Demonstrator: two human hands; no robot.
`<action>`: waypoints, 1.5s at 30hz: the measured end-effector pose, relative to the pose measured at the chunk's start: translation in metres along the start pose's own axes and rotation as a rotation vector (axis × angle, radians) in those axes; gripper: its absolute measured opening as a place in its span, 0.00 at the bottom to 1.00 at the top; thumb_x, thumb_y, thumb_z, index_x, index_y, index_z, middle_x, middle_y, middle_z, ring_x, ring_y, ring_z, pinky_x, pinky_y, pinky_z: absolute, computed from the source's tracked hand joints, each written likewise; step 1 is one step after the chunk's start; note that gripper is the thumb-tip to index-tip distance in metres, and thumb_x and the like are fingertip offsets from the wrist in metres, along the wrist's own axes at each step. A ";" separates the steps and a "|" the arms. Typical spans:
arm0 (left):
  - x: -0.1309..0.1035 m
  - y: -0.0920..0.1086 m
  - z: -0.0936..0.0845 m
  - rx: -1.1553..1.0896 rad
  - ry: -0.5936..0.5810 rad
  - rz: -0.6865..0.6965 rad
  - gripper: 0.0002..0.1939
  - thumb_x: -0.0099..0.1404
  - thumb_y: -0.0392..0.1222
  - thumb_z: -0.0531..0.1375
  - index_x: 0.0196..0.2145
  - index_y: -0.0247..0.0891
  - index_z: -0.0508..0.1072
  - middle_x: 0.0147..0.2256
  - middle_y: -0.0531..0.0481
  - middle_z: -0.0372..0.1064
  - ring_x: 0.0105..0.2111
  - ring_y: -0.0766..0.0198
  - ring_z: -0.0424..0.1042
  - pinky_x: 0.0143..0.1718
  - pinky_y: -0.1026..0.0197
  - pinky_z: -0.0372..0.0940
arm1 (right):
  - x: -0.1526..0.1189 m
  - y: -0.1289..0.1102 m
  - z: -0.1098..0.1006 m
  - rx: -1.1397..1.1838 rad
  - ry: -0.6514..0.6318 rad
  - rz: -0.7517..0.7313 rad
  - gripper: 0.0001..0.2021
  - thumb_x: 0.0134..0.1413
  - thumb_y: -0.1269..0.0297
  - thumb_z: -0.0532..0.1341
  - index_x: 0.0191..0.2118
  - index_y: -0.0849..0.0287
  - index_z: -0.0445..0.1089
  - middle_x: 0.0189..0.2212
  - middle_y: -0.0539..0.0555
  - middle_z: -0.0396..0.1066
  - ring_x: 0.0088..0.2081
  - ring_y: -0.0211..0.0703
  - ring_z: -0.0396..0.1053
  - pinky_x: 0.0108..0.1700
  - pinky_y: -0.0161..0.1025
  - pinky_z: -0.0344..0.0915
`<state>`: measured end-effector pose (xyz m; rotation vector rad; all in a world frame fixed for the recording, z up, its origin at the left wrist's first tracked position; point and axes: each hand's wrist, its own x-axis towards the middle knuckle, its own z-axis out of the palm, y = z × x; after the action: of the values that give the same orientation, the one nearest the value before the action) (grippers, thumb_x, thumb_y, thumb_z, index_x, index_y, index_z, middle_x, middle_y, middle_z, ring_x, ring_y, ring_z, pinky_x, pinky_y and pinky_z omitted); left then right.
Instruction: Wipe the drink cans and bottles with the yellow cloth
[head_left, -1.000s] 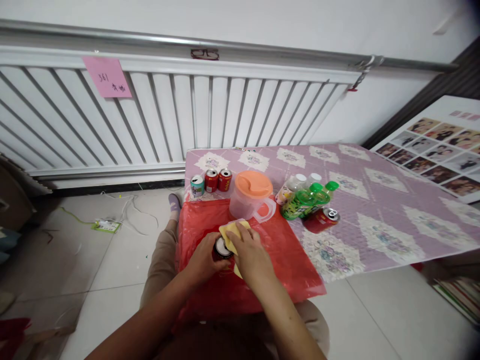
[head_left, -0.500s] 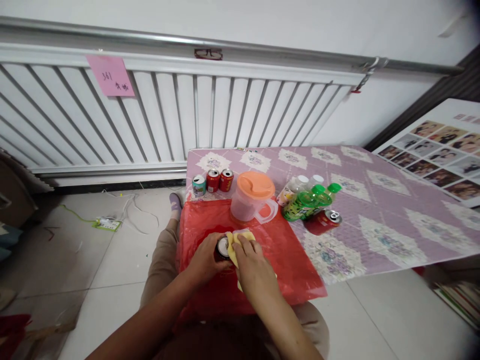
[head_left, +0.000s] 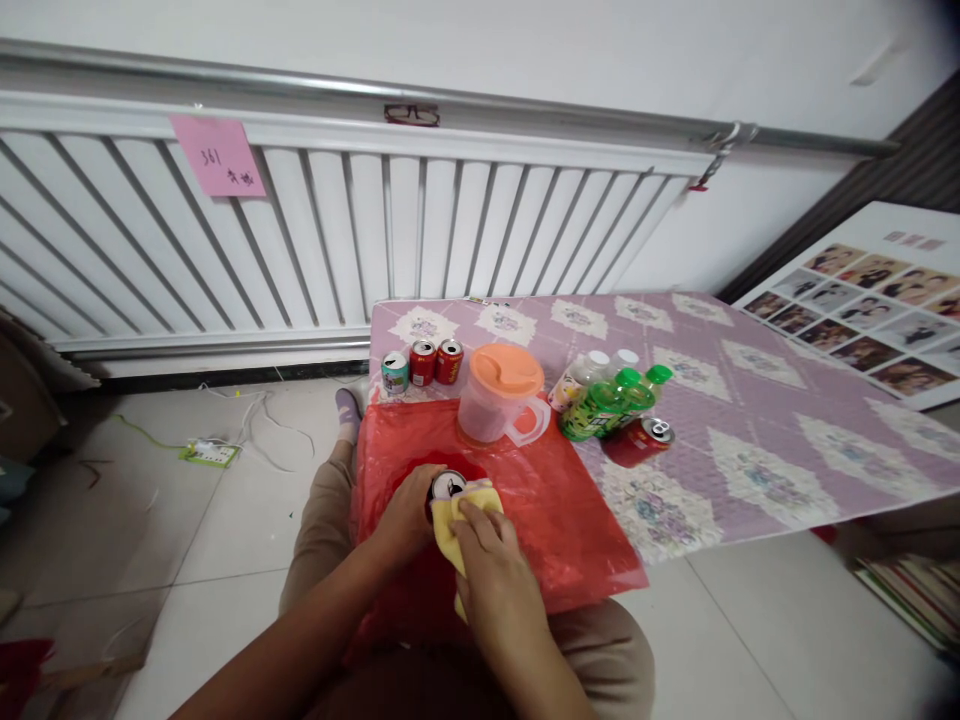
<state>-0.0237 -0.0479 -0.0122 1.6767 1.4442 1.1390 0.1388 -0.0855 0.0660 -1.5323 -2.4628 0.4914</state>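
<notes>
My left hand [head_left: 407, 515] is wrapped round the left side of a dark can [head_left: 448, 485], whose silver top faces up. A yellow cloth [head_left: 448, 535] is in my right hand [head_left: 491, 570], pressed against the near right side of that can. Both hands are over a red plastic sheet [head_left: 540, 520] at the table's near edge. Just beyond them stands a clear pitcher [head_left: 484, 410] with an orange lid. The can's lower part is hidden by my fingers and the cloth.
Left of the pitcher stand a teal can [head_left: 394, 373] and two red cans [head_left: 422, 364]. Green-capped bottles [head_left: 600, 408], white-capped bottles [head_left: 574, 378] and a tilted red can [head_left: 637, 442] are at its right. A radiator [head_left: 442, 220] is behind the floral-covered table [head_left: 675, 400].
The yellow cloth and my right hand have moved left and nearer to me, round the can's near side. More of the can's top shows.
</notes>
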 end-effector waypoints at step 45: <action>-0.003 -0.001 -0.006 0.127 0.023 0.040 0.37 0.53 0.35 0.67 0.59 0.37 0.61 0.56 0.38 0.65 0.58 0.49 0.64 0.61 0.41 0.60 | 0.018 0.034 0.056 0.865 0.349 0.397 0.25 0.53 0.58 0.57 0.57 0.59 0.66 0.56 0.62 0.69 0.55 0.50 0.69 0.56 0.48 0.66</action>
<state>-0.0295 -0.0506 -0.0114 1.7915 1.5323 1.1116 0.1399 -0.0652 0.0007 -1.5063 -1.3707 1.0642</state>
